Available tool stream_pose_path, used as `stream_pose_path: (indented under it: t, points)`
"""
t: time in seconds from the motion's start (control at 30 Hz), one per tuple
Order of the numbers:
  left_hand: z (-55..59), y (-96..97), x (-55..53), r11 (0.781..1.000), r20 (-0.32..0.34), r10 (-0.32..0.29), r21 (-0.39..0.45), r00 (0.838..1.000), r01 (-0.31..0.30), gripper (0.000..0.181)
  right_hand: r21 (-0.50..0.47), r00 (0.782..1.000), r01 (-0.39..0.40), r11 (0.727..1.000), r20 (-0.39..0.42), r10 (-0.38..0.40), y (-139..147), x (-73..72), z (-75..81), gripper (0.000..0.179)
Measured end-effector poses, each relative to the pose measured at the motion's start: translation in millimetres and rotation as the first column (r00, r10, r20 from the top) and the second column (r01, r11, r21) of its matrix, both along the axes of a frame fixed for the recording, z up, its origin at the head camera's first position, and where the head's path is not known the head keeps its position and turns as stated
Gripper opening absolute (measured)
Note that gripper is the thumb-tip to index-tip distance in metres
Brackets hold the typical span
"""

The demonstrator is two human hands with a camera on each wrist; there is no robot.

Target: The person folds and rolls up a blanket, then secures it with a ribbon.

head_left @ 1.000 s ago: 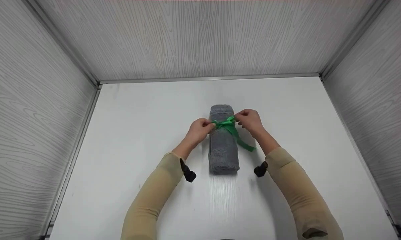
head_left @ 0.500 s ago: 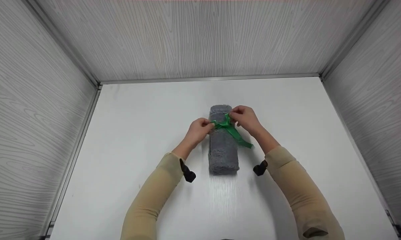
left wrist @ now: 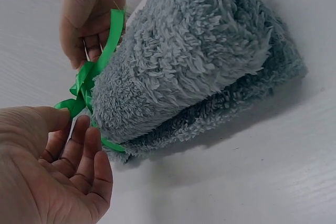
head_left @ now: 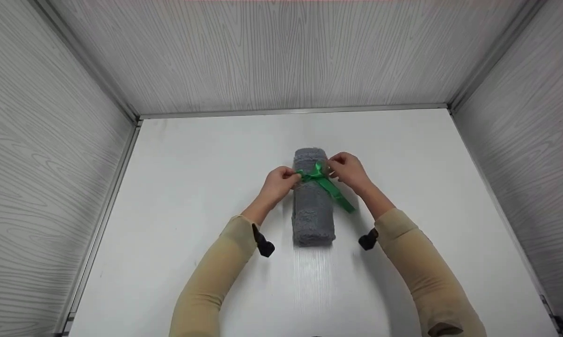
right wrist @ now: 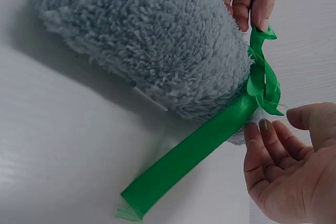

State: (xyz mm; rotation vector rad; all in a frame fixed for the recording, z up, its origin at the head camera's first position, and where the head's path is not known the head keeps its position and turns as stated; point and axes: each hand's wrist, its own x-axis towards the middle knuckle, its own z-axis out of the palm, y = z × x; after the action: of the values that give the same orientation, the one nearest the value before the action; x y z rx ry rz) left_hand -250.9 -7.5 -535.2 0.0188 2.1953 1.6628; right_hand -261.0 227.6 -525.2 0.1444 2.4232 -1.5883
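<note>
A rolled grey plush towel [head_left: 314,210] lies lengthwise on the white table, with a green ribbon [head_left: 328,186] knotted around its upper part. My left hand [head_left: 277,185] pinches a ribbon loop at the roll's left side; in the left wrist view the thumb presses on that green loop [left wrist: 68,106]. On the opposite side is my right hand [head_left: 349,171], close to the knot. The right wrist view shows this hand [right wrist: 294,166] with thumb and fingers apart, beside a ribbon tip with a loose thread. One long ribbon tail [right wrist: 184,156] hangs over the roll's right side, its end frayed.
Grey wood-grain panels [head_left: 281,56] stand along the back and both sides of the white table [head_left: 192,164]. Small black devices [head_left: 265,245] are strapped at both sleeve cuffs.
My right hand drew a ribbon piece up and left over the roll, then let go and moved slightly right. The ribbon tail swung a little. My left hand stayed in place.
</note>
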Motion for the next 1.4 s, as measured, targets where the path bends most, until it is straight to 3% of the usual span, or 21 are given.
stream_pose_path:
  t: [0.33,0.57,0.7,0.77,0.83,0.93,1.0,1.07,1.17,1.27,1.4]
  points:
    - [-0.6,1.1,-1.9,1.000,-0.003,0.016,-0.008,1.000,-0.016,0.025,0.092,0.980,-0.182,0.979,0.096,0.173,16.3,17.8,-8.2,0.032]
    - [-0.1,0.5,-1.0,1.000,-0.006,0.005,0.003,1.000,-0.004,0.026,-0.098,0.984,-0.118,0.988,0.120,0.129,10.2,20.8,-5.5,0.030]
    - [0.6,-0.2,-0.5,1.000,-0.014,-0.005,-0.006,1.000,0.005,0.028,-0.279,0.981,-0.016,0.960,0.183,0.070,0.5,23.7,-4.5,0.024]
    - [0.6,-0.3,-0.2,1.000,-0.012,-0.011,-0.011,1.000,0.011,0.029,-0.321,0.982,0.026,0.947,0.187,0.037,-4.7,26.2,-5.6,0.024]
    - [0.3,-0.3,-0.2,1.000,-0.009,-0.013,-0.011,1.000,0.013,0.029,-0.292,0.991,0.022,0.956,0.135,0.018,-9.5,29.2,-7.6,0.024]
    - [-0.2,-0.1,-0.3,1.000,-0.008,-0.010,-0.012,1.000,0.010,0.028,-0.120,0.999,-0.031,0.992,-0.010,0.030,-13.9,32.8,-10.8,0.028]
    - [-0.2,0.1,-0.2,1.000,-0.007,-0.007,-0.008,1.000,0.007,0.027,-0.005,0.995,-0.067,0.998,-0.081,0.066,-14.9,34.4,-11.0,0.029]
    - [-0.5,0.1,-0.1,1.000,-0.009,-0.007,-0.008,1.000,0.007,0.027,0.068,0.990,-0.093,0.993,-0.096,0.100,-13.5,34.9,-9.9,0.029]
    - [-1.2,0.5,0.0,1.000,-0.005,-0.013,-0.003,1.000,0.013,0.028,0.075,0.992,-0.100,0.992,-0.071,0.105,-7.4,34.4,-4.4,0.023]
    - [-2.1,1.0,-0.5,1.000,-0.002,-0.012,-0.001,1.000,0.012,0.030,0.040,0.996,-0.008,0.999,-0.083,0.011,1.6,29.5,-0.3,0.028]
    - [-3.3,1.8,-0.7,1.000,-0.003,-0.008,-0.014,1.000,0.008,0.029,0.049,0.984,0.086,0.995,-0.162,-0.077,9.2,16.0,-0.7,0.041]
